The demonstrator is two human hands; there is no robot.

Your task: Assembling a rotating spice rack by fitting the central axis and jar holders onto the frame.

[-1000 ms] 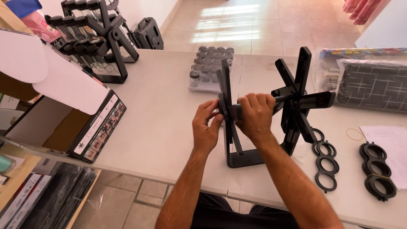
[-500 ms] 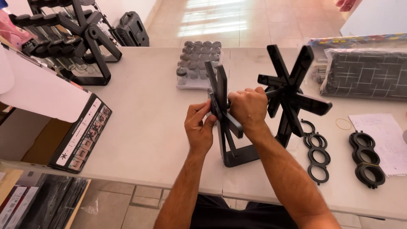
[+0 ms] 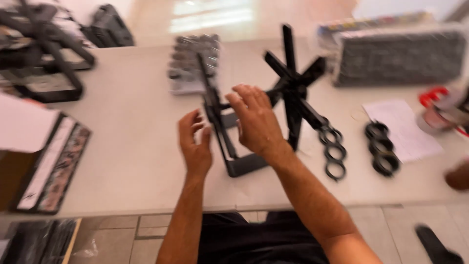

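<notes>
Both hands hover wide open beside the black rack (image 3: 229, 146) near the table's (image 3: 127, 122) front edge: left hand (image 3: 195, 144), right hand (image 3: 254, 120), neither holding anything

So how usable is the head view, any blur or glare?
Head view: motion blur smears everything, both open hands, left hand and right hand, and the black stand; sunlit floor beyond the table is blown out; ring strips readable only as shapes.
</notes>
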